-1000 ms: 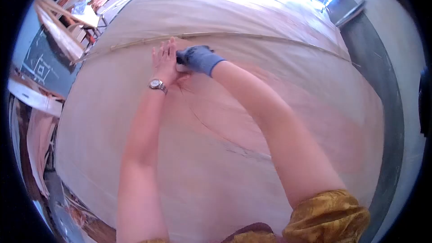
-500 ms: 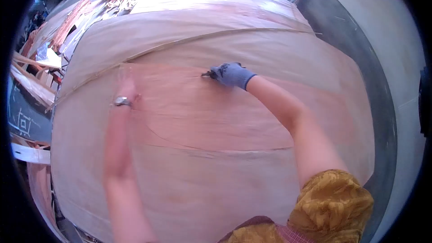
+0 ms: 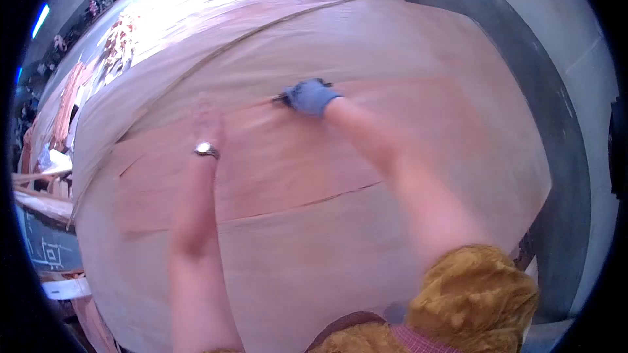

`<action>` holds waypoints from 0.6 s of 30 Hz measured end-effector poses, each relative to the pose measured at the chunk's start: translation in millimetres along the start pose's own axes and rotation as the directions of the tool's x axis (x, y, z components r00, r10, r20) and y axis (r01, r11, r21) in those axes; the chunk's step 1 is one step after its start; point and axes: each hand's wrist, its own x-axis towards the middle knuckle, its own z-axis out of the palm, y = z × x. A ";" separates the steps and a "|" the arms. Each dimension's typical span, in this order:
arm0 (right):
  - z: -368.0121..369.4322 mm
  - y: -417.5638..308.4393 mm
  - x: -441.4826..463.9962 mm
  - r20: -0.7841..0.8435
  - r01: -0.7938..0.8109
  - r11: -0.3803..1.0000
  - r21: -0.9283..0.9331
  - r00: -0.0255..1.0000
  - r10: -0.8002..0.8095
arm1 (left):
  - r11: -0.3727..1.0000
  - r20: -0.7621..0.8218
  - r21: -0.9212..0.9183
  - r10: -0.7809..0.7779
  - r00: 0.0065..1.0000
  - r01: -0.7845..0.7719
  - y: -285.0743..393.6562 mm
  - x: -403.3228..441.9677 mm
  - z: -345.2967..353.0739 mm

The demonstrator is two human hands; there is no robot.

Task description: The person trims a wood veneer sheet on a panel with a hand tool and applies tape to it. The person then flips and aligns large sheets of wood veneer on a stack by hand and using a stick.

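Pale surface [image 3: 327, 255], reddish sheet [image 3: 265, 163], left hand [image 3: 208, 124] seemingly flat, right hand [image 3: 310, 97] gripping dark tool [image 3: 280, 99]

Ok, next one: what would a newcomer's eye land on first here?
Probably the blue-grey gloved right hand near the middle, gripping a small dark tool. Then the bare left hand, further left, with a shiny silver wristwatch. Both are at the upper edge of a thin reddish-brown sheet.

We hold our bare left hand [image 3: 209, 124], a round silver wristwatch [image 3: 207, 149] at its wrist, flat over a thin reddish-brown sheet [image 3: 281, 173]; our blue-gloved right hand [image 3: 310, 97] grips a small dark tool [image 3: 281, 99] at the sheet's far edge.
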 end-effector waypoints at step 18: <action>84.4 312.8 -234.0 -0.164 -0.086 0.996 -0.014 0.983 0.082 | 0.921 0.438 -0.385 0.126 0.890 0.059 352.0 17.4 -86.2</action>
